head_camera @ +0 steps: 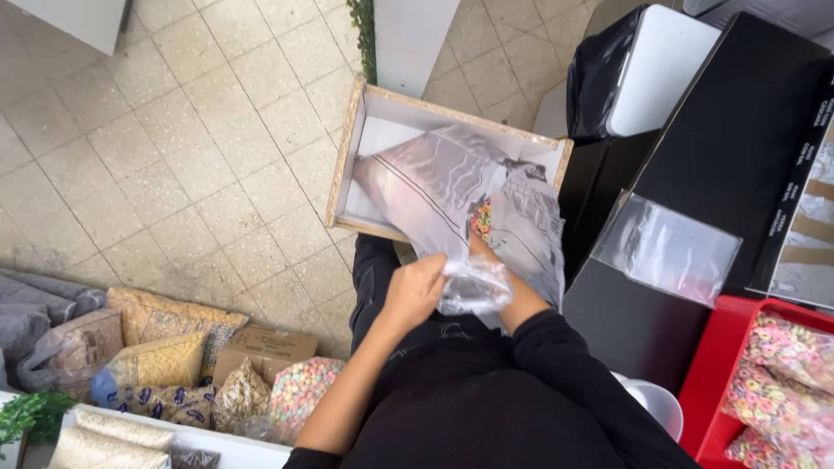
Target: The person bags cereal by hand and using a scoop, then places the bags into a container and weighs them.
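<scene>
Gripping one clear bag (473, 287), two hands (415, 291), right (486, 252) seemingly inside.

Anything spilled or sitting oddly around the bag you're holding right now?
No spill shows. One loose clear bag lies flat on the black surface, its end hanging past the edge. Both hands, left hand and right hand, grip a large clear bag over the wooden tray.

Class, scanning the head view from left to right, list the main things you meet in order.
Bags of dry goods on the floor → left hand → wooden-edged box → empty clear bag on the black counter → red bin of colourful cereal rings.
</scene>
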